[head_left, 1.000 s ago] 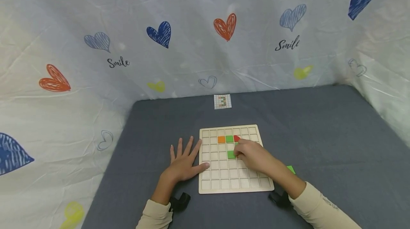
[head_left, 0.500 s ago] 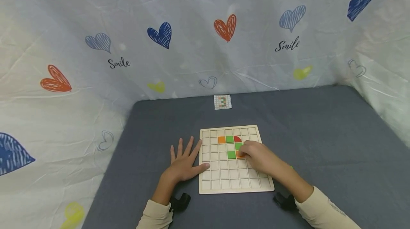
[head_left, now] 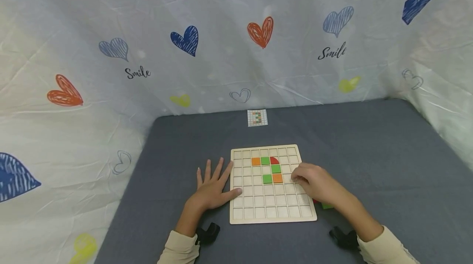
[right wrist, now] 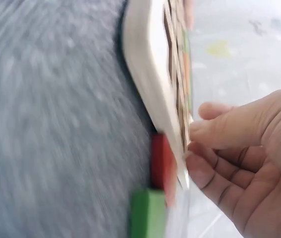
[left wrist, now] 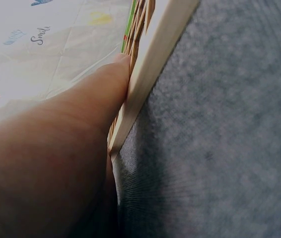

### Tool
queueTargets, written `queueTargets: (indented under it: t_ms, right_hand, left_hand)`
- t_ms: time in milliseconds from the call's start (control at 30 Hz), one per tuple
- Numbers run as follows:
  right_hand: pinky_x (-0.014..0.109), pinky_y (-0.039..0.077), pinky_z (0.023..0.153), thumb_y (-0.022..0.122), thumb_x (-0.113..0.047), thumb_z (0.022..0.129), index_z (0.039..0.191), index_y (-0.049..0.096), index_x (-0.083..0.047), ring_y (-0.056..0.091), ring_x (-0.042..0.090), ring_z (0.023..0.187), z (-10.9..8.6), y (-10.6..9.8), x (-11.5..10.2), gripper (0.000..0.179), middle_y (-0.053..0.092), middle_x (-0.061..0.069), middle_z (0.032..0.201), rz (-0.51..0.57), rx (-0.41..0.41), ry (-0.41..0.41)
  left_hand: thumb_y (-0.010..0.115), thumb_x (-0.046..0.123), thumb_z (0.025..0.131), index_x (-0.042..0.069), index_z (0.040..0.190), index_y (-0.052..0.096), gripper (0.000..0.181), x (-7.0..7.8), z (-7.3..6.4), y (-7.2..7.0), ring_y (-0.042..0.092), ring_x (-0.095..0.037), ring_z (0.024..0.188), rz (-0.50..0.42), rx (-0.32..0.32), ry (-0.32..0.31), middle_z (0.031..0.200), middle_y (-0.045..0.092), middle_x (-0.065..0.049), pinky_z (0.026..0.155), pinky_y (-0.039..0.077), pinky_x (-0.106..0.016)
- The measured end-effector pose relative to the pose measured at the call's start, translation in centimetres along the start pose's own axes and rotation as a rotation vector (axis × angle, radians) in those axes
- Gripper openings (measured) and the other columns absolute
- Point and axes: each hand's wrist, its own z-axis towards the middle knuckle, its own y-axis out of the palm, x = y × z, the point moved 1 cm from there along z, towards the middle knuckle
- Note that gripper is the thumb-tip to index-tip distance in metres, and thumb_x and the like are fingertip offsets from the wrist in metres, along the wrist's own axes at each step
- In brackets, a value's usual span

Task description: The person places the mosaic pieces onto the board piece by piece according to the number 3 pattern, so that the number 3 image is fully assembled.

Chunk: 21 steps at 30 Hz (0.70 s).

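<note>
A light wooden grid board lies on the dark cloth. My left hand is spread flat at its left side, thumb on the frame. Set in the grid are an orange square tile, a green square tile and a red rounded tile in one row. Below them sit another green tile, then a green tile beside an orange tile. My right hand hovers over the board's right edge. Its fingers are loosely bent with nothing visible between them.
Just off the board's right edge, a red block and a green block lie on the cloth, partly under the right hand in the head view. A small printed grid card lies at the back, before a heart-patterned curtain.
My right hand has let go of the orange tile, now fully visible in its cell, and has moved right to the board's edge. The left hand has stayed put.
</note>
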Motion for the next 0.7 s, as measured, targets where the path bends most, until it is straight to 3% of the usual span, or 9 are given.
queueTargets:
  t_ms: [167,500,700]
  right_hand:
    - [0.031,0.052,0.067,0.072,0.012,0.083,0.09,0.072,-0.008,0.055,0.009,0.076,-1.0,-1.4,1.1,0.021,0.064,-0.004,0.089,0.018,0.001,0.037]
    - [0.033,0.052,0.07,0.078,-0.004,0.085,0.095,0.073,-0.013,0.056,0.007,0.079,-3.5,-3.3,3.2,0.015,0.061,-0.009,0.091,0.064,-0.113,0.124]
    - [0.033,0.048,0.069,0.088,-0.019,0.077,0.101,0.071,-0.014,0.051,0.012,0.081,-5.0,-4.8,3.9,0.03,0.056,-0.005,0.095,0.114,-0.264,0.201]
  left_hand:
    - [0.052,0.072,0.091,0.025,0.163,0.017,0.092,0.0,0.1,0.1,-0.013,-0.044,0.149,0.004,0.005,-0.001,0.168,0.004,-0.01,0.11,-0.012,-0.068]
    - [0.051,0.072,0.091,0.026,0.163,0.016,0.092,-0.2,0.2,0.2,-0.015,-0.042,0.149,-0.001,-0.001,-0.001,0.168,0.003,-0.009,0.11,-0.013,-0.067]
    - [0.05,0.074,0.091,0.027,0.163,0.015,0.093,-0.2,0.2,0.3,-0.016,-0.041,0.149,0.008,-0.007,-0.011,0.168,0.002,-0.008,0.11,-0.014,-0.067]
